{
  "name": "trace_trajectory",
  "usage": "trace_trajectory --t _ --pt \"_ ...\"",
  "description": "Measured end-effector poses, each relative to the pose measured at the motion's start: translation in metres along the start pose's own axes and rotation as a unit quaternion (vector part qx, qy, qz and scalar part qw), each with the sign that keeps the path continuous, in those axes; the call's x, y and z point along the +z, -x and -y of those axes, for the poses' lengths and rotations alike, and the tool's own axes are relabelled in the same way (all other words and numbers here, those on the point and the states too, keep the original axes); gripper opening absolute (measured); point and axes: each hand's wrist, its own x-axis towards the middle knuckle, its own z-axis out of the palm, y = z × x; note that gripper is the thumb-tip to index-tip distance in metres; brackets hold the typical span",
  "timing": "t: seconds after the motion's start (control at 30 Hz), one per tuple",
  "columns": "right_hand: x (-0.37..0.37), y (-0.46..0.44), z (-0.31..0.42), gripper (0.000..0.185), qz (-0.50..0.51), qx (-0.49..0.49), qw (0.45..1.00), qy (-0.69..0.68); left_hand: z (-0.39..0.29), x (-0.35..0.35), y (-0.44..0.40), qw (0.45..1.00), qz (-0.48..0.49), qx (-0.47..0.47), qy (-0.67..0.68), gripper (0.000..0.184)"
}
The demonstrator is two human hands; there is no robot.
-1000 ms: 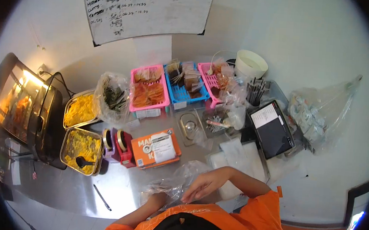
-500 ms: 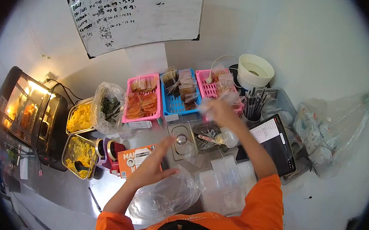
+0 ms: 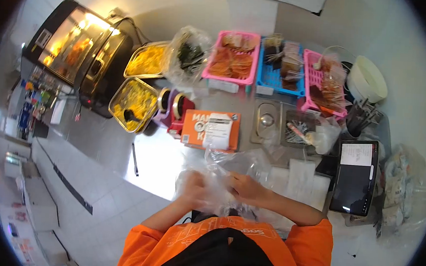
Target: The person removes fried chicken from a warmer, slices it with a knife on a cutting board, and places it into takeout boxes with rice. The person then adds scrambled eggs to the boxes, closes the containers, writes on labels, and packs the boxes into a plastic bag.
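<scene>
A clear plastic bag (image 3: 215, 169) is bunched between my two hands at the counter's front edge, close to my body. My right hand (image 3: 248, 189) is closed, its fingers pinching the bag's film. My left hand (image 3: 194, 187) is at the bag's left side, with film around it; motion blur smears its fingers. Just beyond the bag stands an orange printed box (image 3: 196, 127) with a white receipt (image 3: 218, 129) on its top. To the right of my right hand lie flat clear plastic sleeves (image 3: 301, 181).
Pink baskets (image 3: 231, 55) and a blue basket (image 3: 282, 78) of small packets line the back. Trays of yellow food (image 3: 135, 103) stand left beside a lit display warmer (image 3: 75, 49). A lidded steel container (image 3: 267, 121), a tablet (image 3: 354, 180) and a black pen (image 3: 135, 159) are nearby.
My right hand has come back from the baskets to the plastic bag, and my left hand has lowered to it. The view has tilted down and shifted left.
</scene>
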Motion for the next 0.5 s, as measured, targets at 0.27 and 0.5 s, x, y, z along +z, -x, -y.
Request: trace_trajectory --t 0.27,0.5 --pt "0.036 0.001 -0.067 0.018 0.217 0.268 0.819 0.459 0.034 0.064 0.049 0.771 0.63 -0.078 -0.058 0.032" --pt "0.031 0.002 0.001 0.018 0.171 0.005 0.911 0.375 0.029 0.004 0.009 0.797 0.596 -0.06 0.078 0.05"
